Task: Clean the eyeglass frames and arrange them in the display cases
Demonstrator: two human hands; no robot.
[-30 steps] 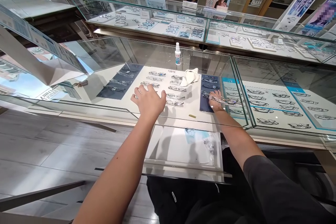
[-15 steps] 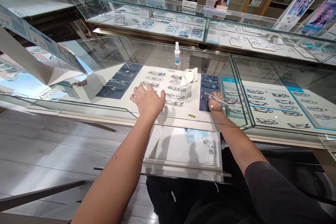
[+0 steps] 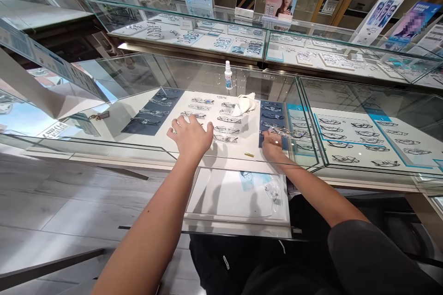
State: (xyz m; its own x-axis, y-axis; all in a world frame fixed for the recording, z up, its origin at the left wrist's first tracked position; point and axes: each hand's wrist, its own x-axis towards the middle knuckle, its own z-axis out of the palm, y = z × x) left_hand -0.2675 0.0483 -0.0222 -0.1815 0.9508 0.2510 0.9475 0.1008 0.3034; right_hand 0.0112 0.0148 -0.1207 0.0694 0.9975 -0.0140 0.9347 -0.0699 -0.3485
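Note:
My left hand (image 3: 192, 134) is spread on the glass counter top, above the white panel (image 3: 204, 140) that holds rows of eyeglasses (image 3: 226, 138). It holds nothing. Under the glass, inside the case, my right hand (image 3: 272, 145) has its fingers curled at the lower end of a dark blue panel (image 3: 263, 140). This panel also bears several eyeglasses (image 3: 272, 115). A clear-looking pair of glasses (image 3: 294, 134) overlaps my fingertips in view, so what they grip cannot be made out. A small yellow-green strip (image 3: 249, 154) lies left of my right hand.
A white spray bottle (image 3: 228, 75) stands beyond the panels, near a crumpled white cloth (image 3: 245, 103). Below the case front, a pulled-out white drawer (image 3: 235, 203) contains clear plastic bags. Glass edges (image 3: 301, 120) divide the cases at right. A folded sign stand (image 3: 51, 78) stands at left.
My right hand has moved left to the near part of the dark blue panel, its fingers now curled. My left hand stays spread in place. The view has shifted slightly.

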